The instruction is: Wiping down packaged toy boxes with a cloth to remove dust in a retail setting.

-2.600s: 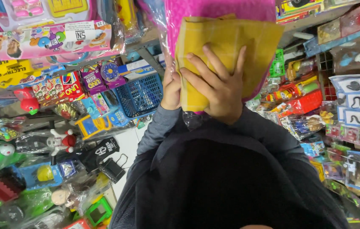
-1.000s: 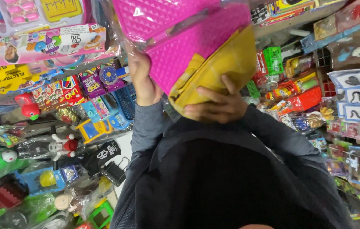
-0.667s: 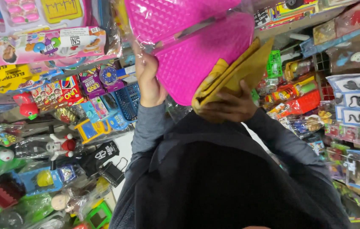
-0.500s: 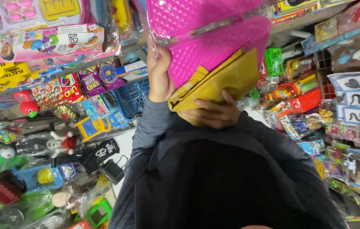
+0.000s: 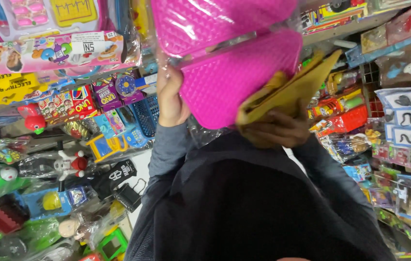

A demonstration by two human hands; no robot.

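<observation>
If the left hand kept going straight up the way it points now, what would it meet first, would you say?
The left hand already touches the pink case in clear wrap. Straight up, it would likely slide along that wrap toward the hanging toy packs, though depth is unclear.

Glossy plastic wrap (crinkled) over quilted pink case (image 5: 234,72); matt yellow cloth (image 5: 287,92)

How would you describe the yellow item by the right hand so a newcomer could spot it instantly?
Start at the large quilted pink plastic cases wrapped in clear film, at top centre. At their lower right edge the right hand grips a flat mustard-yellow cloth pouch. It is the only matte, yellow, soft item against the glossy pink.
</observation>
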